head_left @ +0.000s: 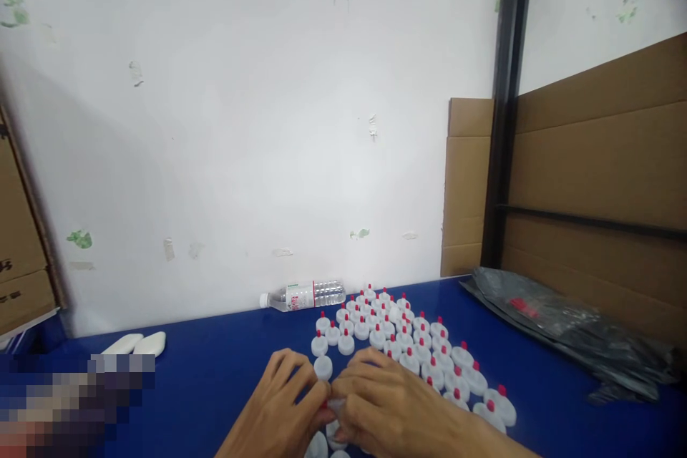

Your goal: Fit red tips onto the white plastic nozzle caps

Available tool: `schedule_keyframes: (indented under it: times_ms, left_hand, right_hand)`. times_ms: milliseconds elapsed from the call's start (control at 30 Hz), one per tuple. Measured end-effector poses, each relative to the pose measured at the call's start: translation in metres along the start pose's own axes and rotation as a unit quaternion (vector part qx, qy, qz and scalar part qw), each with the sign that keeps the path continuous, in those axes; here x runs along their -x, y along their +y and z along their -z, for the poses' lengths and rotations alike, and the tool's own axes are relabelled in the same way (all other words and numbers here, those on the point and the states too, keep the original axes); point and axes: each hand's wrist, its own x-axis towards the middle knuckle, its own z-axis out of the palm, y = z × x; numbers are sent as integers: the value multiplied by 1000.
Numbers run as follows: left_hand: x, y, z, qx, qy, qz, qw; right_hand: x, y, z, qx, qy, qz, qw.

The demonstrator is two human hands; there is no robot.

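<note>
My left hand (pixel 287 401) and my right hand (pixel 389 401) meet at the bottom centre, fingers bent inward. A small red tip (pixel 323 405) shows at my left thumb and fingertips, which pinch it. Between the fingers of my right hand is a whitish cap (pixel 337 406), mostly covered. Beyond and to the right of my hands stand many round white caps (pixel 409 361) with red tips pointing up. One white cap without a visible red tip (pixel 323 368) lies just past my fingertips. More white caps (pixel 318 446) are partly hidden below my hands.
On the blue tabletop (pixel 215 365), a clear labelled bottle (pixel 303 295) lies against the white wall. Two white oval objects (pixel 149 345) rest at left. A grey plastic bag (pixel 563 329) lies at right, by cardboard (pixel 595 179) and a black metal post (pixel 504 122).
</note>
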Motion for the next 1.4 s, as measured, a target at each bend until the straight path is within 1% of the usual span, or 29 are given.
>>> schedule_keyframes:
  times_ms: [100, 167, 200, 233, 300, 367, 433, 533, 600, 700, 833, 1000, 1100, 1167, 1300, 1400]
  left_hand:
    - [-1, -2, 3, 69, 4, 19, 997]
    - [-1, -3, 11, 130, -1, 66, 989]
    - [-2, -4, 15, 150, -8, 101, 984]
    - [-2, -6, 19, 157, -16, 141, 977]
    - [-2, -12, 26, 143, -43, 210, 966]
    - [-1, -20, 29, 117, -72, 242, 960]
    - [-1, -27, 29, 103, -102, 253, 956]
    - [1, -36, 24, 94, -125, 268, 950]
    - [2, -39, 21, 92, -135, 266, 950]
    - [5, -42, 16, 96, -143, 254, 952]
    - [8, -42, 12, 103, -126, 244, 956]
    - [9, -42, 12, 93, -105, 238, 961]
    - [9, -42, 14, 86, -102, 234, 963]
    - [7, -42, 18, 83, -97, 237, 963]
    - [3, -40, 24, 82, -85, 252, 960]
    - [2, -37, 26, 83, -76, 257, 960]
  right_hand:
    - [-1, 3, 6, 32, 2, 26, 999]
    - [0, 10, 13, 57, 18, 34, 998]
    - [1, 15, 16, 55, 25, 19, 998]
    - [2, 19, 19, 42, 33, -9, 999]
    - [5, 26, 22, 6, 35, -90, 995]
    - [7, 30, 21, -10, 18, -164, 986]
    - [8, 30, 18, -16, -23, -202, 979]
    - [8, 27, 12, -39, -79, -211, 974]
    - [8, 25, 11, -53, -98, -215, 970]
    - [8, 24, 11, -44, -118, -227, 966]
    - [8, 24, 12, -28, -127, -234, 963]
    - [9, 26, 7, -46, -84, -248, 964]
    - [12, 27, 1, -38, -74, -265, 961]
    - [15, 28, -3, -35, -84, -276, 957]
    - [16, 26, -9, -32, -136, -290, 947]
    - [13, 22, -12, -29, -164, -307, 937]
